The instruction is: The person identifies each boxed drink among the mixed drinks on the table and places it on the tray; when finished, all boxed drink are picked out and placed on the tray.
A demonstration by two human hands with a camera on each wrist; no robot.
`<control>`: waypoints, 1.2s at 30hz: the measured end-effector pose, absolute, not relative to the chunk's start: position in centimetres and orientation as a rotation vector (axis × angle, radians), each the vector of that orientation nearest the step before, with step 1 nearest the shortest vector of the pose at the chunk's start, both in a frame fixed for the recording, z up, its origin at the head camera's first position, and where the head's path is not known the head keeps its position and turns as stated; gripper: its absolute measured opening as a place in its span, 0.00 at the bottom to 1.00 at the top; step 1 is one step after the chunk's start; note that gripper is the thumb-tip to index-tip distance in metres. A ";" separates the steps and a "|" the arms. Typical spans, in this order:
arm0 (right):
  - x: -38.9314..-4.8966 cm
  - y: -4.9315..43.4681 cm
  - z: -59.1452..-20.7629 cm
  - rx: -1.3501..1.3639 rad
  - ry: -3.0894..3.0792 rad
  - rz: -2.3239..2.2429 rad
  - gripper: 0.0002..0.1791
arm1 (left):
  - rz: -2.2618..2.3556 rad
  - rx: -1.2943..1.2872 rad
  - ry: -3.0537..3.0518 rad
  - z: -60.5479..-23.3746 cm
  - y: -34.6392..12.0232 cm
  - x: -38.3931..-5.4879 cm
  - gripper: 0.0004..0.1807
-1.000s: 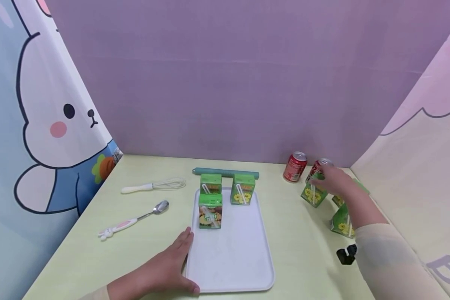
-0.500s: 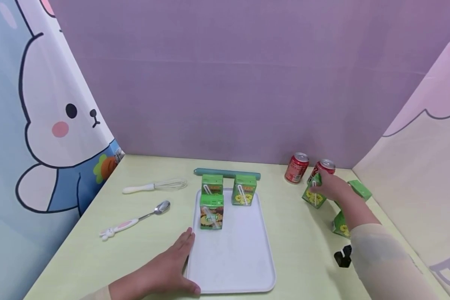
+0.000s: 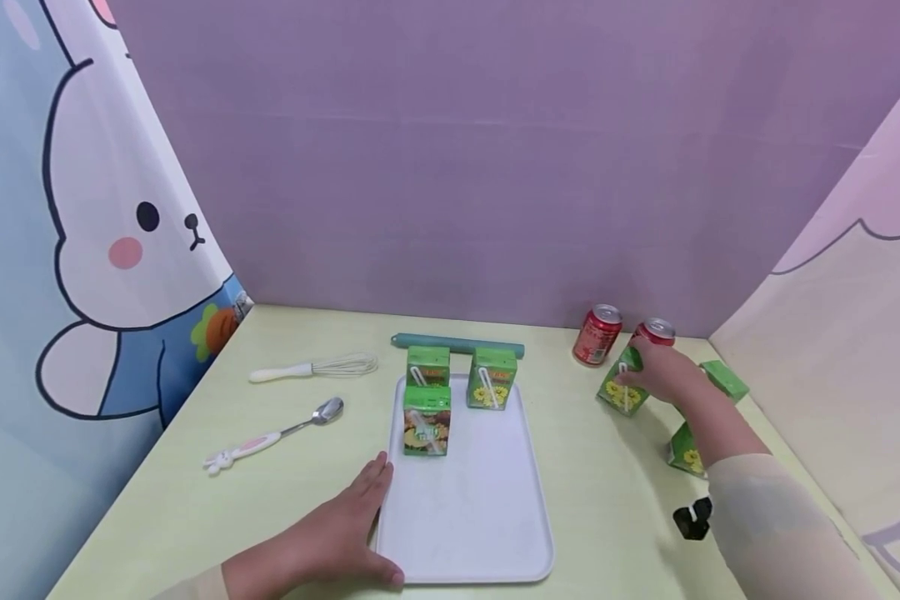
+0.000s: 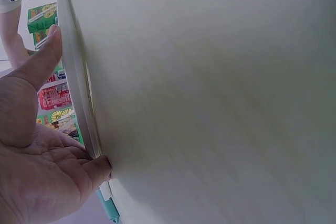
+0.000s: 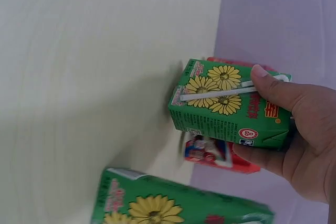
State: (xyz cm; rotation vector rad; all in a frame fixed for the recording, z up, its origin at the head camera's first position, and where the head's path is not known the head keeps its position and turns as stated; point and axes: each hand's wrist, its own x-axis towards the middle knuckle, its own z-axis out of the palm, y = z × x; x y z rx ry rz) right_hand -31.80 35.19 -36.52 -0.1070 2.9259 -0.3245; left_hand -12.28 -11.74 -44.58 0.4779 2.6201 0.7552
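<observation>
My right hand (image 3: 663,375) grips a green drink carton (image 5: 226,103) by its upper part, thumb on the straw side and fingers on the opposite face. The carton's yellow flowers and white straw show in the right wrist view. My left hand (image 3: 337,529) rests against the left edge of a white tray (image 3: 487,517), fingers extended along its side and thumb at the near corner. On the tray stand three green cartons: a front one (image 3: 427,421), one behind it (image 3: 428,367), and one at the back right (image 3: 492,379).
Two red cans stand at the back right, the left can (image 3: 597,335) and the right can (image 3: 654,331). More green cartons (image 3: 686,450) are partly behind my right forearm. A teal rod (image 3: 457,345) lies behind the tray; a whisk (image 3: 315,367) and spoon (image 3: 277,435) lie left.
My right hand has closed its fingers round the carton in front of the right can, and the carton has shifted slightly left. My left hand has stayed at the tray edge.
</observation>
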 end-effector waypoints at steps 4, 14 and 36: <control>-31.3 33.9 -35.2 -0.251 3.010 -0.308 0.47 | 0.742 0.477 2.623 -44.6 -11.8 -12.3 0.75; -28.9 29.1 -32.6 -0.466 3.004 -0.204 0.37 | 0.746 0.489 2.632 -44.6 -11.8 -12.4 0.74; -24.5 18.5 -35.1 -0.770 2.865 -0.188 0.36 | 0.730 0.470 2.628 -44.8 -11.8 -12.3 0.75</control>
